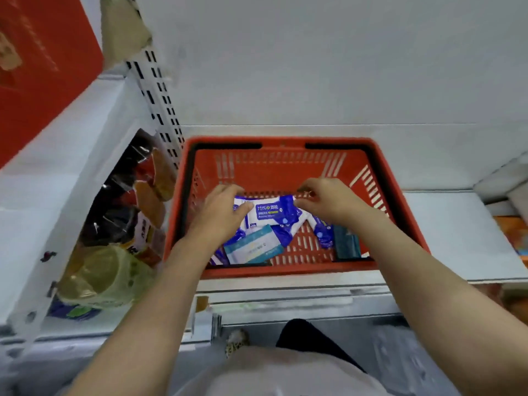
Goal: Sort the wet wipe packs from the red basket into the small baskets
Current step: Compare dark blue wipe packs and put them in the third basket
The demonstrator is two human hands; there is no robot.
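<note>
Left hand (221,211) and right hand (324,200) pinch opposite ends of blue-white wet wipe pack (271,211) inside red basket (285,271); teal pack (251,248) near front wall.

Bright, even light; soft blur throughout (worst at the bowed wide-angle edges).

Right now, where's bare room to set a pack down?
The white shelf right of the red basket is bare up to the orange item. The basket floor is open toward its back wall. Crowded: its front left under wipe packs, and the snack-filled bay left.
</note>
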